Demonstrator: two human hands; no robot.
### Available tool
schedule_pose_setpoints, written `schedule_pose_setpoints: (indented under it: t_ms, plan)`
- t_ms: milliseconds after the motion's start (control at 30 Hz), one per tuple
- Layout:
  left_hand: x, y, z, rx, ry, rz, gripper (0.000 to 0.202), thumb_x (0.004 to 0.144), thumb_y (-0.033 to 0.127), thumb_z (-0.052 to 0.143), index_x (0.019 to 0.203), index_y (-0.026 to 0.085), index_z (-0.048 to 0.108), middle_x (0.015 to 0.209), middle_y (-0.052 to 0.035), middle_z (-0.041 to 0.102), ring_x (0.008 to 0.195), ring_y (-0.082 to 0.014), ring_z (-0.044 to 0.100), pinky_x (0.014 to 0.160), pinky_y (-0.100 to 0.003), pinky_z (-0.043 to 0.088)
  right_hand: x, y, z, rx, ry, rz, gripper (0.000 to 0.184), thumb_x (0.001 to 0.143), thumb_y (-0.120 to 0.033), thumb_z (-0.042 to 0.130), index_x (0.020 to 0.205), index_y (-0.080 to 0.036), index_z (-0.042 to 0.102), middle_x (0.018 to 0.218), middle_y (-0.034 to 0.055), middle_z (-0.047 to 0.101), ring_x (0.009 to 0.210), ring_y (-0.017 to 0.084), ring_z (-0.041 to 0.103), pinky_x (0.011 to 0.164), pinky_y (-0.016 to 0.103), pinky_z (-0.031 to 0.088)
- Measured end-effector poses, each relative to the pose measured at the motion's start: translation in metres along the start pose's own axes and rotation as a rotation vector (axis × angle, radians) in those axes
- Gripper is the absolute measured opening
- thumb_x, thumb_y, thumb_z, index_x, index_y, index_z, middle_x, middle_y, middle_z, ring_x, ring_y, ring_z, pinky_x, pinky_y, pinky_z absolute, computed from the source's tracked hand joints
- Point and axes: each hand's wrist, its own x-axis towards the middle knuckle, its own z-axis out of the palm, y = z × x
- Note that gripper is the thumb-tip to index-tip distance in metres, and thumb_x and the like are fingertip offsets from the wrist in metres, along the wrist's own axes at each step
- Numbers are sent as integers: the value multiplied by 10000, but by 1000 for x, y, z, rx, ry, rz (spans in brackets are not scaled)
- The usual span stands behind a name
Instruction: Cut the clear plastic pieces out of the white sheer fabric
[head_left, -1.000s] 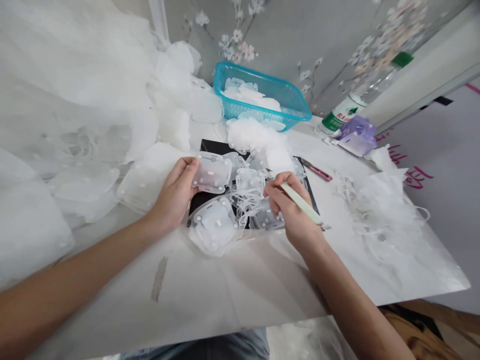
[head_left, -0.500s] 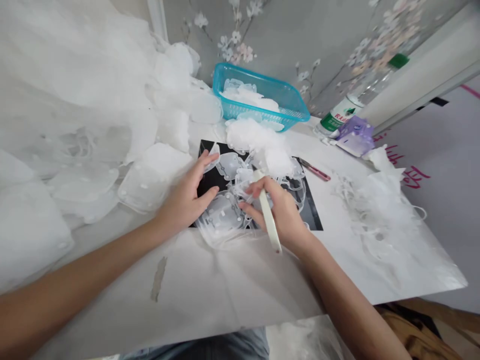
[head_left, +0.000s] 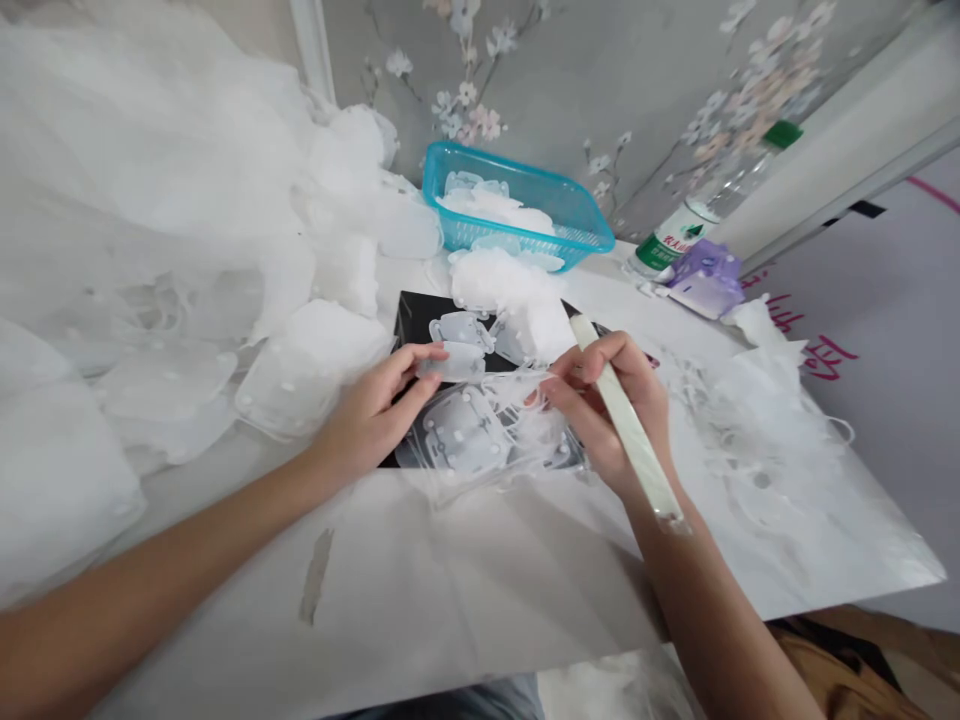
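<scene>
My left hand (head_left: 375, 405) pinches the edge of a translucent white plastic piece (head_left: 459, 362) over a black mat (head_left: 411, 315). A larger translucent piece with white dots (head_left: 463, 432) lies just below it on the mat. My right hand (head_left: 607, 405) is closed around a long pale tool (head_left: 628, 432) that runs back along my wrist; its fingertips also pinch thin white plastic trimmings (head_left: 536, 395). More translucent pieces lie at the mat's far side.
A turquoise basket (head_left: 581, 215) of white pieces stands at the back. Heaps of white plastic fill the left side (head_left: 187, 280). A green-capped bottle (head_left: 694, 215), a purple packet (head_left: 705, 280) and a pile of white trimmings (head_left: 757, 410) are on the right. A pink pen lies behind my right hand.
My left hand went from open over the pieces to pinching one small piece. My right hand shifted right and lifted, turning the tool along my wrist. The view shifted slightly.
</scene>
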Motion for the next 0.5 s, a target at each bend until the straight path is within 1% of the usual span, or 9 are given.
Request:
schedule_pose_setpoints:
  t_ms: [67,133,167,233,300,333,400,467,500]
  plan:
    - [-2,2,0,102,-8,70,354,872,426,488,1177,256,549,1447,-51,409,1356,-273,319,1080,-417,306,1,1,-2,-16,29,-39,231,817,-174,553,793,-240,333,731,-22,540,586,136,615,526,279,459]
    - [-3,5,0,191,-35,161,423,846,435,528,1233,263,517,1508,-48,302,1380,-280,268,1087,-428,295,2,2,-3,-12,72,-77,226,824,-175,530,785,-242,318,729,-26,528,554,122,598,516,277,460]
    - [-4,6,0,224,-69,192,482,825,450,558,1265,265,497,1502,-54,311,1365,-282,297,1082,-426,305,3,3,-4,16,99,-79,234,818,-173,537,776,-242,318,732,-27,524,544,114,589,514,273,460]
    - [-4,8,0,266,-167,204,600,753,479,638,1288,248,489,1410,-77,449,1285,-289,411,1054,-425,342,6,3,-5,113,165,-46,266,780,-165,581,751,-237,327,738,-33,520,536,102,578,505,259,450]
    - [-4,8,0,263,-226,117,661,699,472,691,1283,234,496,1212,-80,608,1137,-285,541,979,-422,413,8,2,-5,208,246,8,296,728,-156,630,724,-229,343,721,-41,519,536,96,573,500,245,438]
    - [-3,8,0,237,-220,53,657,695,458,697,1279,236,496,1114,-67,649,1054,-273,588,924,-409,450,9,2,-6,236,290,38,300,704,-154,645,715,-225,354,701,-45,517,536,97,571,502,241,434]
    - [-2,9,-1,132,-177,-49,604,704,424,696,1249,243,509,991,-37,673,930,-236,635,824,-354,495,11,3,-8,261,373,110,289,665,-152,659,702,-217,380,665,-49,515,538,100,570,510,239,431]
    - [-2,11,-2,-27,-122,-89,607,716,391,696,1263,253,472,955,-21,671,859,-199,650,744,-293,509,11,6,-10,273,441,196,263,629,-150,656,702,-208,410,677,-43,526,573,107,584,528,240,433]
    - [-2,11,-2,-119,-91,-79,652,721,373,696,1300,260,418,942,-15,671,822,-181,654,714,-272,510,11,7,-11,274,472,233,243,622,-153,645,710,-203,424,702,-35,541,610,113,594,546,241,437]
